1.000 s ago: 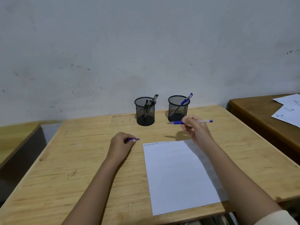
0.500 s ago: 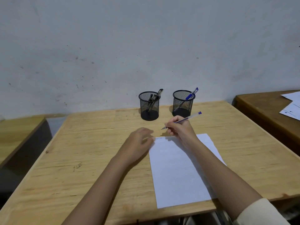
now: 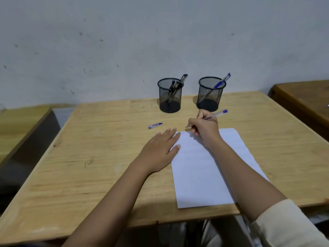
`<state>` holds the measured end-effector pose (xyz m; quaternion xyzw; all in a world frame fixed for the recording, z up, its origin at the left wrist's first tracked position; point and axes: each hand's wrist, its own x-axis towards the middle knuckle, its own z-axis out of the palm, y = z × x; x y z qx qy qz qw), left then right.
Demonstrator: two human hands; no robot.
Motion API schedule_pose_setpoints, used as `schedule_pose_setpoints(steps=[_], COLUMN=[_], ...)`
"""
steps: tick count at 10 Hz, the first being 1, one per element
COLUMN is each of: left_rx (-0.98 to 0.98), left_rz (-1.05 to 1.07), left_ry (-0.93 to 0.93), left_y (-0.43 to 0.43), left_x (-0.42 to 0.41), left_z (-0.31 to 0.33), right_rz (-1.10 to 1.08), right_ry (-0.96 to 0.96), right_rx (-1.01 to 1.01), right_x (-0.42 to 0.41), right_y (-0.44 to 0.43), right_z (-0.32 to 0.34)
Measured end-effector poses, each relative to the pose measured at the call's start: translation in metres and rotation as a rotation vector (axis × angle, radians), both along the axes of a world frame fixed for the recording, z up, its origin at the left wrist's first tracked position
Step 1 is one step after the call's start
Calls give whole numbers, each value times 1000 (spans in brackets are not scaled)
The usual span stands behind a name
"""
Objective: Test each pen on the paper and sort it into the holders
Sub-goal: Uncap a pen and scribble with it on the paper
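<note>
My right hand (image 3: 204,128) grips a clear pen with a blue end (image 3: 218,114), its tip down at the top edge of the white paper (image 3: 210,168). Faint blue marks show near the paper's top left corner. My left hand (image 3: 160,152) lies flat and open on the table, fingertips on the paper's left edge. The blue pen cap (image 3: 155,125) rests on the wood just beyond that hand. Two black mesh holders stand at the back: the left holder (image 3: 170,98) has dark pens in it, the right holder (image 3: 210,94) has one blue pen.
The wooden table (image 3: 106,157) ends at a grey wall behind the holders. A lower wooden bench (image 3: 19,125) stands at the left and another dark wooden table (image 3: 306,100) at the right.
My left hand has set the blue cap on the table and flattened beside the paper. My right hand has turned the pen tip down onto the paper's top edge.
</note>
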<state>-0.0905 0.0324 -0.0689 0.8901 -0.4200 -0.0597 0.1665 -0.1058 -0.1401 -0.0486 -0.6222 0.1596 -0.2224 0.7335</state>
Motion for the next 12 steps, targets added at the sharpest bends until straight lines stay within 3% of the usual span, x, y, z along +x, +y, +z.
schedule_pose_setpoints(steps=[5, 12], left_rx=[31, 31], left_rz=[13, 20], left_ry=[3, -6], left_y=[-1, -3], left_x=[0, 0], left_z=[-2, -4], right_rz=[0, 36], right_ry=[41, 65], right_rx=[-238, -307], right_x=[8, 11], right_y=[0, -6], right_z=[-6, -11])
